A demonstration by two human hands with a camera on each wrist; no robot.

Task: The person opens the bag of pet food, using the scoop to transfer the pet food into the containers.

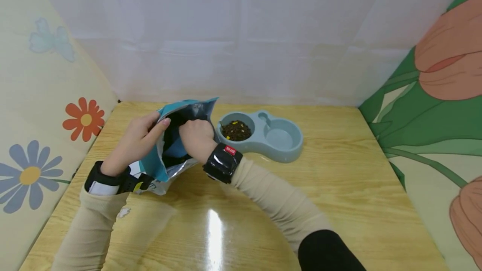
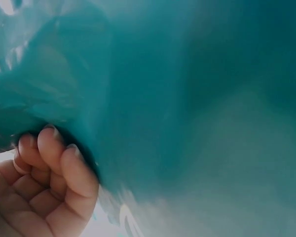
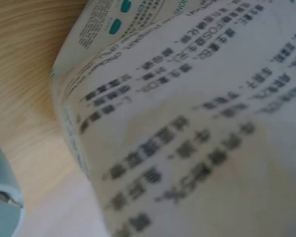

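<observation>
A teal-and-white pet food bag (image 1: pixel 152 160) with a silvery lining stands at the left of the table, its mouth wide. My left hand (image 1: pixel 132 141) grips the bag's near-left rim, thumb over the edge; in the left wrist view its curled fingers (image 2: pixel 79 170) lie against the teal outside. Inside the mouth is my right hand (image 1: pixel 197 139), knuckles up, with its fingertips hidden. The right wrist view has the bag's printed white side (image 3: pixel 187 148) but no fingers. Just right of the bag sits a blue-grey double bowl (image 1: pixel 260 146), dark brown food (image 1: pixel 236 131) in its left hollow.
Beneath everything is a wooden table (image 1: pixel 339 187), with a white curtain (image 1: pixel 241 53) along its back edge. Painted panels stand at both sides. A small white scrap (image 1: pixel 123 212) lies near my left sleeve.
</observation>
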